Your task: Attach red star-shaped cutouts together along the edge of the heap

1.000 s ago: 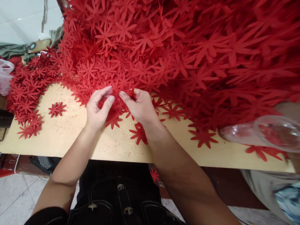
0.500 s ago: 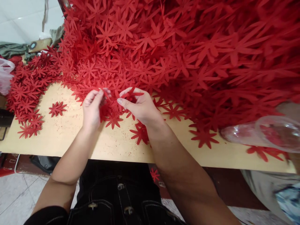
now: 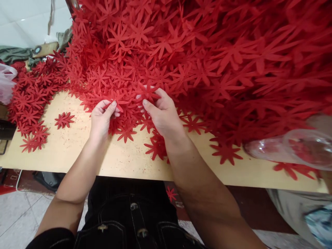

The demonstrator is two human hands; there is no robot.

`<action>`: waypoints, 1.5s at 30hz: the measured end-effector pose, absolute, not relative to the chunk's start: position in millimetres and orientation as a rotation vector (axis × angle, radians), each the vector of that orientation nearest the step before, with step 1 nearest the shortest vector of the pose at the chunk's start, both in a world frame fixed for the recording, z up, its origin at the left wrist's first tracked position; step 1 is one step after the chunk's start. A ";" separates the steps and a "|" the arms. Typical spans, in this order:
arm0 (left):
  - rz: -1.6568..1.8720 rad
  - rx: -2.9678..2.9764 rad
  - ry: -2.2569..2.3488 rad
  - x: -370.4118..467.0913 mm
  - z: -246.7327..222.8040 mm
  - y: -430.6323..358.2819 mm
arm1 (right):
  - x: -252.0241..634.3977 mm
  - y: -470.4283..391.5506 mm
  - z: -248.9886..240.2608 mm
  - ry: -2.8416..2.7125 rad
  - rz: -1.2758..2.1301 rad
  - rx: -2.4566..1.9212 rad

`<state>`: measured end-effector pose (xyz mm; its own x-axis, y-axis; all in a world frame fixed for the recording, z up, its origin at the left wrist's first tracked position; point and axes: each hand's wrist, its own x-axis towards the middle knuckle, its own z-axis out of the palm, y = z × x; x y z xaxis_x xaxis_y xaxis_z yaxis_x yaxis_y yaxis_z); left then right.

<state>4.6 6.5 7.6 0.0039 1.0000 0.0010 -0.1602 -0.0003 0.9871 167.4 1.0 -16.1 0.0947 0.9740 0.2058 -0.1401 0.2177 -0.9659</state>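
Observation:
My left hand (image 3: pixel 103 116) pinches a red flower-shaped cutout between thumb and fingers, just above the front of the pile; some of its petals are covered by my fingers. To its right, my right hand (image 3: pixel 162 112) grips another red flower-shaped cutout (image 3: pixel 148 92) by its petals, thumb on the near side. A gap separates the two hands. Behind them rises a large heap of red flower-shaped cutouts (image 3: pixel 160 45) with long, rounded petals. Several lie loose close by, one cutout (image 3: pixel 126 133) between my forearms and a small stack (image 3: pixel 155 147) by my right wrist.
A smaller heap of cutouts (image 3: pixel 28 100) covers the table's left end, and a short stack (image 3: pixel 64 120) sits apart from it. On the right lies a clear plastic container (image 3: pixel 306 147). The pale wooden table (image 3: pixel 83 152) is speckled with red scraps. A plastic bag (image 3: pixel 6 83) is far left.
My right hand has shifted right and slightly away from me with its cutout, widening the gap between the hands. My left hand stays nearly in place.

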 end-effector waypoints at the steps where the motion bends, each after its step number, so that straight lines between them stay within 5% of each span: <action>1: 1.283 1.124 1.102 4.3 6.3 6.8 | 166.6 0.4 -14.8 -1.119 1.086 -0.973; 10: 1.490 1.661 1.156 9.2 8.7 -1.2 | 151.5 -9.7 -0.5 -1.077 1.107 -1.057; 22: 1.234 1.186 0.941 17.9 14.4 -5.5 | 148.0 -13.7 1.7 -1.273 0.908 -1.032; 45: 1.324 1.247 1.069 12.8 6.6 2.5 | 150.3 -12.4 7.3 -1.030 1.149 -1.044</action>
